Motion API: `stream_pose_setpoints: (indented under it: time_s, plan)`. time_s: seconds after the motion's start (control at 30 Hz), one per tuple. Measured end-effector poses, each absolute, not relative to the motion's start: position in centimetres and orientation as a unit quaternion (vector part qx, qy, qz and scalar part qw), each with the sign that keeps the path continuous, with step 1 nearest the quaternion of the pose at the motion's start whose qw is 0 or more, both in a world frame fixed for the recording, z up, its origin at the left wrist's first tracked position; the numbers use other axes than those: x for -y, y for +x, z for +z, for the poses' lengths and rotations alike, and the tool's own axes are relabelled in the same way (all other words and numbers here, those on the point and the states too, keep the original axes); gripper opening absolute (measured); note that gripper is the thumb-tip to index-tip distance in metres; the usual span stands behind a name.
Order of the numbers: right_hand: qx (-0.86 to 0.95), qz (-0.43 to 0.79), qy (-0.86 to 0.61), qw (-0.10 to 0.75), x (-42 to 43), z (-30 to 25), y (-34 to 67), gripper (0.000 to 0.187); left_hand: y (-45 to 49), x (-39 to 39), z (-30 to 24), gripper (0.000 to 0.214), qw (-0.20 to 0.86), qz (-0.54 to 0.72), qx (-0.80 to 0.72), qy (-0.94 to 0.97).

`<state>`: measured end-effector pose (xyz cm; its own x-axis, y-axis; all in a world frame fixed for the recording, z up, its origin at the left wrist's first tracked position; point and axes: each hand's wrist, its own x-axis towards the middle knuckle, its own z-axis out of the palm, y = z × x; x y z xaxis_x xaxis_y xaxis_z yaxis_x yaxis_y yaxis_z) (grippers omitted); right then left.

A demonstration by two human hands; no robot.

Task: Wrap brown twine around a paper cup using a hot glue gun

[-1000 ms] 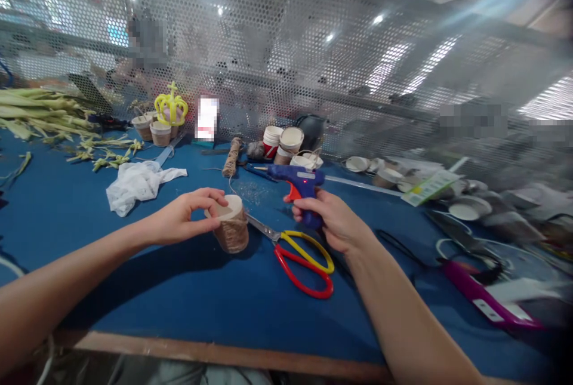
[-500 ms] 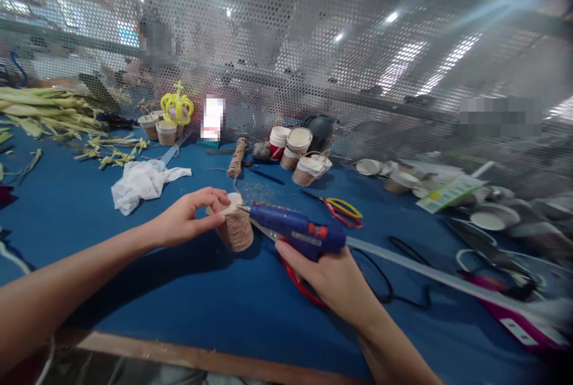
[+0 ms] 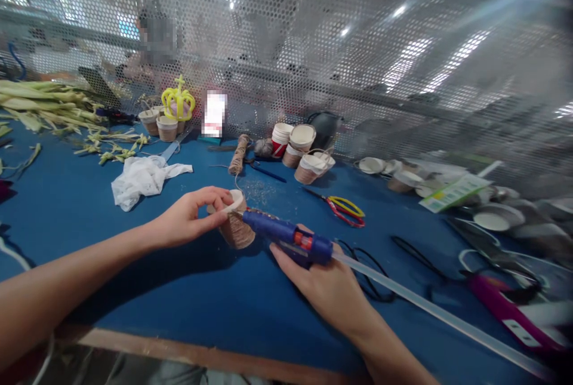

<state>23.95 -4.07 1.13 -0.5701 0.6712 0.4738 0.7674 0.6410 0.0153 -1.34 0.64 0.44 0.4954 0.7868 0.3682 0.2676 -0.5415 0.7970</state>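
Observation:
Between the fingers and thumb of my left hand (image 3: 197, 215) is the rim of a small paper cup (image 3: 239, 231) wrapped in brown twine. The cup tilts over the blue tabletop, its pale rim towards my fingers. My right hand (image 3: 324, 283) is closed around a blue hot glue gun (image 3: 286, 236), with a long clear glue stick (image 3: 425, 298) jutting from its back end. The gun's nozzle meets the cup near the rim, close to my left fingertips; whether it touches I cannot tell. A strand of twine runs from the cup towards a twine spool (image 3: 239, 154) behind it.
Scissors with yellow and red handles (image 3: 345, 211) lie right of the cup. Behind stand several twine-wrapped cups (image 3: 308, 169). A white cloth (image 3: 141, 182) and a yellow crown-shaped piece (image 3: 178, 101) are at left. A magenta power strip (image 3: 504, 307) lies at right, before a perforated metal screen (image 3: 268, 45).
The glue gun has tipped, its back end dropping and moving slightly left, and its nozzle has come closer to the cup's rim. My left hand keeps its hold on the cup.

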Motion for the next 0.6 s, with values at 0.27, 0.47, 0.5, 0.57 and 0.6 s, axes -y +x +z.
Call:
stream_pose_setpoints:
  time_s: [0.27, 0.47, 0.5, 0.57, 0.6]
  plan:
    - [0.864, -0.136, -0.420, 0.241, 4.08, 1.06, 23.45, 0.023, -1.42, -0.53, 0.58, 0.020, 0.354, 0.363, -0.348, 0.789]
    - [0.872, -0.103, -0.424, 0.223, 4.16, 1.23, 23.87, 0.029, -1.46, -0.54, 0.60, 0.022, 0.347, 0.356, -0.345, 0.796]
    - [0.870, -0.098, -0.428, 0.222, 4.19, 1.25, 23.90, 0.029, -1.46, -0.57, 0.57, 0.022, 0.345, 0.356, -0.343, 0.798]
    - [0.867, -0.083, -0.438, 0.223, 4.31, 1.32, 23.85, 0.028, -1.46, -0.62, 0.52, 0.021, 0.342, 0.355, -0.341, 0.801]
    - [0.866, -0.076, -0.441, 0.224, 4.39, 1.37, 23.78, 0.026, -1.46, -0.62, 0.51, 0.021, 0.340, 0.355, -0.340, 0.802]
